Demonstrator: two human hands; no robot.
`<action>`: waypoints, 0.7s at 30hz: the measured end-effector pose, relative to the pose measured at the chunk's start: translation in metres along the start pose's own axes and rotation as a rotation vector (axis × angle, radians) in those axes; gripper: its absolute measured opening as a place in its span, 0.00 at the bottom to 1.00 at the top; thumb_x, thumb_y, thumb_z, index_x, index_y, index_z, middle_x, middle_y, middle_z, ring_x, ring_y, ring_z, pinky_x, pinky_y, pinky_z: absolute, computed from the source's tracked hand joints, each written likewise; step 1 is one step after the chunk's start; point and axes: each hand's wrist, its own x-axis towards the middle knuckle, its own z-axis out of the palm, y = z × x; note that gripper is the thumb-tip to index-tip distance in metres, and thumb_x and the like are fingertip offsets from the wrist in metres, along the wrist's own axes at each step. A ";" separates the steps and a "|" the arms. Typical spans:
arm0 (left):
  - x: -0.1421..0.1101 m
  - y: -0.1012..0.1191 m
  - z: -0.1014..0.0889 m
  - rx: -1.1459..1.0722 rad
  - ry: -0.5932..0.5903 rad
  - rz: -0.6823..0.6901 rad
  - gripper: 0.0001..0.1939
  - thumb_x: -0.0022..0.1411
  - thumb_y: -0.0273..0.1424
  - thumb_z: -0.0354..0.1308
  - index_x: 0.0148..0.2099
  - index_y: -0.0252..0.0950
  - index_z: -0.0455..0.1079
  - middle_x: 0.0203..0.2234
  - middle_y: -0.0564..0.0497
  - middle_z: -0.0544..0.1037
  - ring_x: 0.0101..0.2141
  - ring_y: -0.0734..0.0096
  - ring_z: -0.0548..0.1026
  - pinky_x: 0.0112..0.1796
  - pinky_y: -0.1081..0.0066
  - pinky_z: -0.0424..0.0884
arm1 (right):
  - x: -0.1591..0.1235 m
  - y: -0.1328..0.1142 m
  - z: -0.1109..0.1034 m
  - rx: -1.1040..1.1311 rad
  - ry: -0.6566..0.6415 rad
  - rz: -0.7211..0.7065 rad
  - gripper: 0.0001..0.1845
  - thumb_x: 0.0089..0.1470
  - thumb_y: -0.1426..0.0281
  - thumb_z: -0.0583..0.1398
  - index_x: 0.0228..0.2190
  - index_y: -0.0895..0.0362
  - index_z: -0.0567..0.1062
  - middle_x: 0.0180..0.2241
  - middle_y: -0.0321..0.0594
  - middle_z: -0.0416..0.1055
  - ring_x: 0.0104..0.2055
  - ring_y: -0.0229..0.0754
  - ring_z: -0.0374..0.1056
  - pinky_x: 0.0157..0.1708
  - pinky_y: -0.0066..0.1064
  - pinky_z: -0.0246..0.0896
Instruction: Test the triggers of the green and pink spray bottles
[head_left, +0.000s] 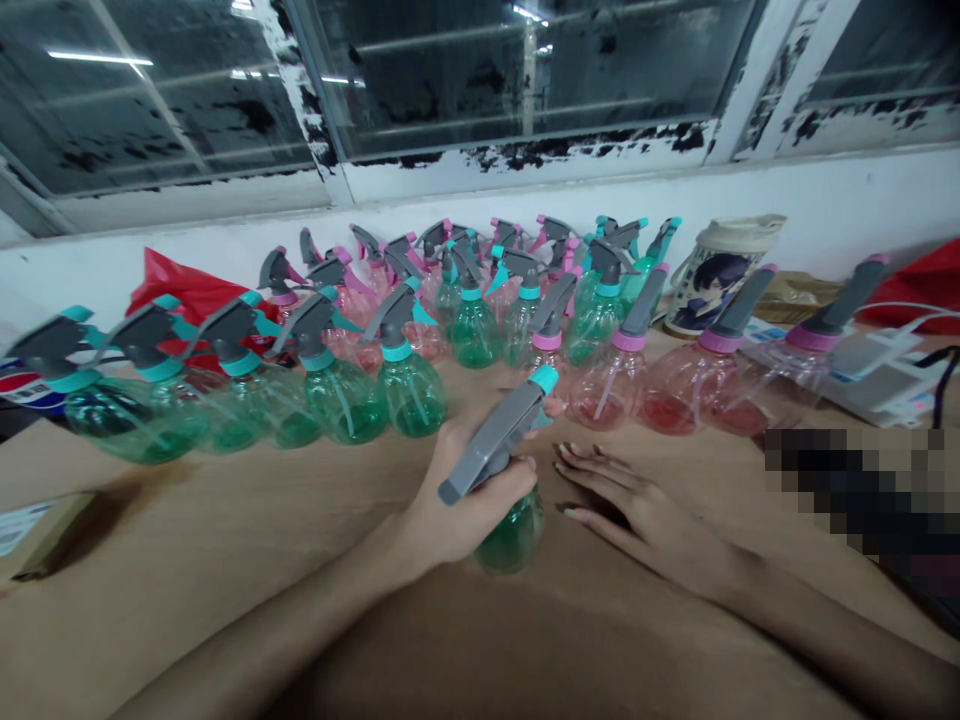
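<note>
My left hand (469,495) is wrapped round the neck of a green spray bottle (511,540) with a grey trigger head and a teal nozzle tip. The bottle stands near the middle of the table, its nozzle pointing away and slightly right. Beside it, my right hand (637,500) rests on the tabletop with fingers stretched out, holding nothing. Beyond my hands, a row of green spray bottles (412,395) runs to the left. Several pink spray bottles (600,395) line up on the right.
More pink and green spray bottles (474,335) crowd together at the back. A printed canvas bag (716,275) stands by the wall, near a white device (874,375). Red plastic bags (169,285) lie at both sides. A small box (45,535) sits at the left edge.
</note>
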 end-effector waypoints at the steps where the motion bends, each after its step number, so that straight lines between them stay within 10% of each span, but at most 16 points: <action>1: 0.000 0.000 -0.001 0.007 -0.008 0.010 0.16 0.49 0.25 0.50 0.41 0.40 0.67 0.25 0.55 0.71 0.21 0.73 0.66 0.23 0.72 0.64 | 0.000 0.000 0.000 -0.005 -0.004 0.002 0.27 0.57 0.60 0.51 0.56 0.55 0.57 0.56 0.39 0.59 0.59 0.44 0.52 0.58 0.44 0.49; 13: 0.003 -0.005 -0.006 0.077 -0.089 0.023 0.07 0.47 0.27 0.48 0.20 0.39 0.59 0.11 0.59 0.55 0.16 0.75 0.58 0.19 0.73 0.59 | 0.001 0.000 0.000 0.002 -0.017 -0.002 0.27 0.57 0.60 0.51 0.56 0.55 0.57 0.56 0.39 0.58 0.59 0.43 0.52 0.58 0.44 0.47; 21: 0.003 -0.002 -0.007 -0.009 -0.140 -0.022 0.04 0.48 0.27 0.49 0.23 0.38 0.63 0.12 0.59 0.54 0.18 0.74 0.61 0.21 0.73 0.60 | 0.001 -0.001 -0.001 0.023 0.003 0.002 0.27 0.56 0.60 0.52 0.56 0.53 0.58 0.56 0.39 0.60 0.59 0.44 0.52 0.57 0.45 0.49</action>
